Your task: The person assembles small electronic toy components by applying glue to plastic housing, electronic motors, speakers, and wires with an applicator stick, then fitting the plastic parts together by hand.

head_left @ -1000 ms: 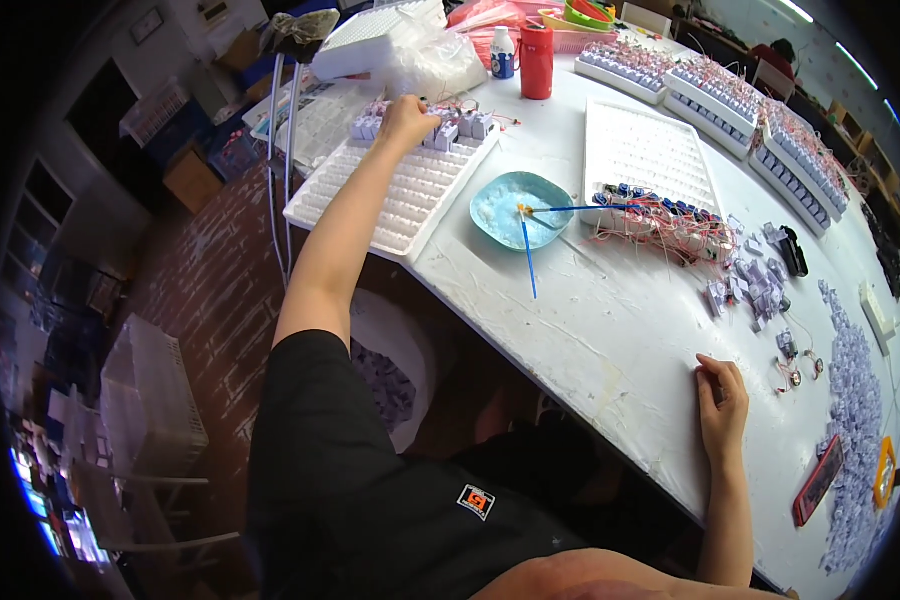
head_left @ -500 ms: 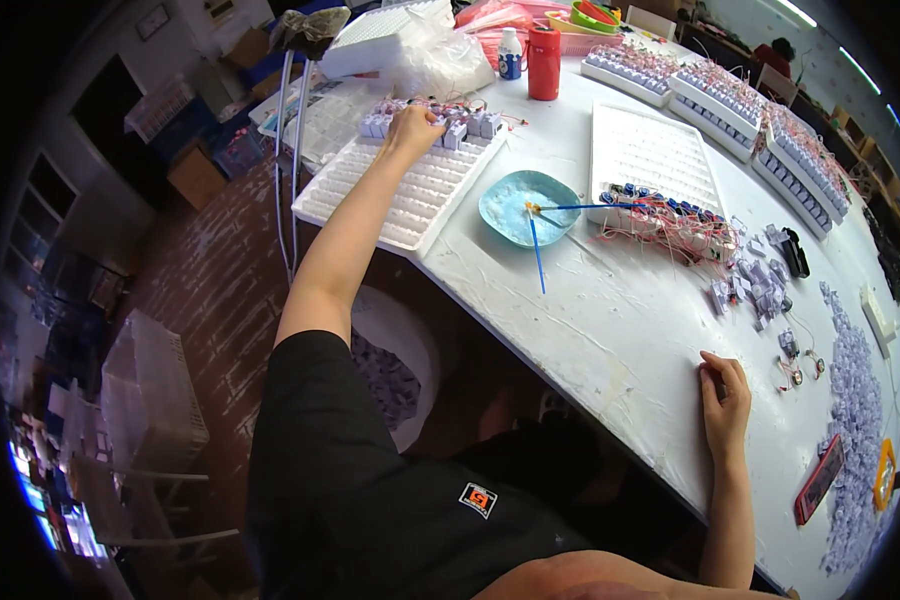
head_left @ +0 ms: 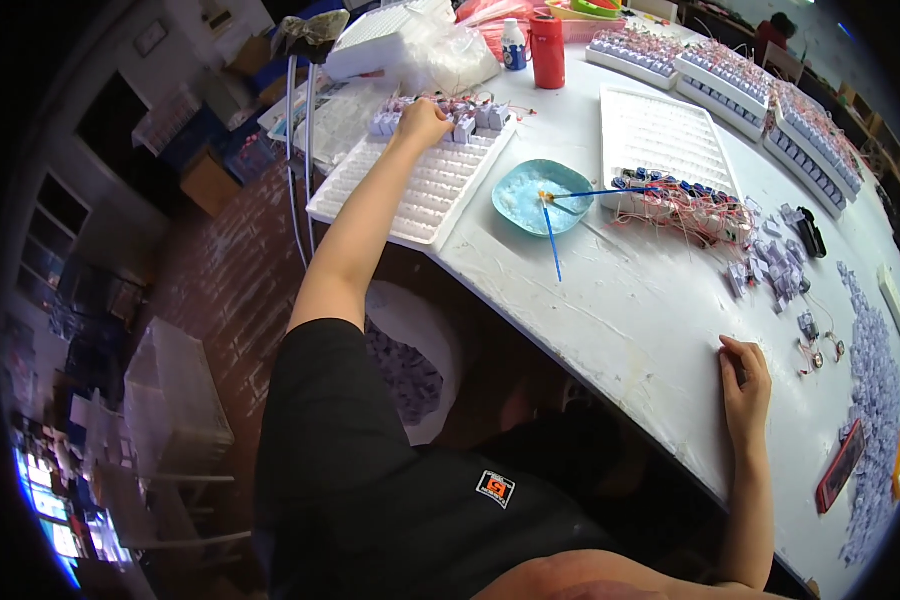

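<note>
My left hand (head_left: pixel 425 122) reaches to the far left, over a white ribbed tray (head_left: pixel 400 190). Its fingers are closed at a row of small pale-lilac blocks with red wires (head_left: pixel 490 117) along the tray's far end; what lies between the fingertips is hidden. On the table's near right, my right hand (head_left: pixel 746 385) rests on its side, holding nothing, its fingers loosely bent and apart. Between the hands stands a teal bowl (head_left: pixel 515 222) of whitish-blue granules. Two blue-handled brushes (head_left: pixel 554 250) lean on it, their tips inside.
A second white tray (head_left: pixel 650 125) bears wired parts at its near end. Beyond it stand several filled trays (head_left: pixel 725 95). Loose lilac blocks (head_left: pixel 870 380) cover the right side, beside a phone (head_left: pixel 841 467). A red flask (head_left: pixel 548 55) stands behind. A white bin (head_left: pixel 440 390) is below the table edge.
The whole view has shifted slightly, so things appear farther right. My left hand stays at the row of wired blocks, and my right hand still rests on the table.
</note>
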The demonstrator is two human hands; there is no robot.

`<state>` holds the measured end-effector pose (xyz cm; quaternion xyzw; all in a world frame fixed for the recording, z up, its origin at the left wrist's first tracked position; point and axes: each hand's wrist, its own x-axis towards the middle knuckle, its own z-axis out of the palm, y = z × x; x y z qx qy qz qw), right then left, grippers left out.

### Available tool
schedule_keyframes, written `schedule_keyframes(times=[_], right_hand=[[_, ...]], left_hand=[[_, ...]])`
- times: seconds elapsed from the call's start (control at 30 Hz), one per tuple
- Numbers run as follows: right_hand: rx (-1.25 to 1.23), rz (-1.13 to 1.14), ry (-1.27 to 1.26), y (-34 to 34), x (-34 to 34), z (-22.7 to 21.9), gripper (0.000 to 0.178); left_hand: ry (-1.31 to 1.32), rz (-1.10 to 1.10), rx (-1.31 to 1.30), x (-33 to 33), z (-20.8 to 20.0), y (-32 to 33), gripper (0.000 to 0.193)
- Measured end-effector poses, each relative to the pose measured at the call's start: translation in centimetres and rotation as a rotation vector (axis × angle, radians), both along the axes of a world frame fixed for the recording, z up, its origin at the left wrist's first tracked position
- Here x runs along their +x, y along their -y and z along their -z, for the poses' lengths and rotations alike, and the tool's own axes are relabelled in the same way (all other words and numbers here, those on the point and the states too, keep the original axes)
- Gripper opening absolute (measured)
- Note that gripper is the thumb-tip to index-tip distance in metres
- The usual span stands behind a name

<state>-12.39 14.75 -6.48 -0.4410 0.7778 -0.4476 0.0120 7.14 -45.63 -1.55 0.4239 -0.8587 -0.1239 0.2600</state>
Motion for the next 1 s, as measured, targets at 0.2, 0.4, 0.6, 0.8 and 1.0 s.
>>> schedule_keyframes(times=[0.2,0.4,0.6,0.8,1.0], right_hand=[[0.053,-0.040,-0.049,-0.2,-0.1,0.6,0.022],[0.002,-0.026,-0.033,-0.3,0.4,0.0,0.020],[-0.001,-0.036,-0.038,-0.2,0.0,0.3,0.020],[-0.020,-0.027,-0.054,-0.1,0.1,0.4,0.019],[0.000,-0.042,-0.099,-0.3,0.0,0.1,0.019]], left_hand=[[0.088,0.027,-0.083,0.4,-0.3,0.4,0.025],[-0.214,0.103,-0.199,1.1,-0.5,-1.6,0.024],[-0.160,0.164,-0.316,-0.5,2.1,-3.1,0.024],[-0.179,0.106,-0.176,0.1,1.6,-3.6,0.022],[-0.005,0.059,-0.114,-0.4,0.3,-3.1,0.030]])
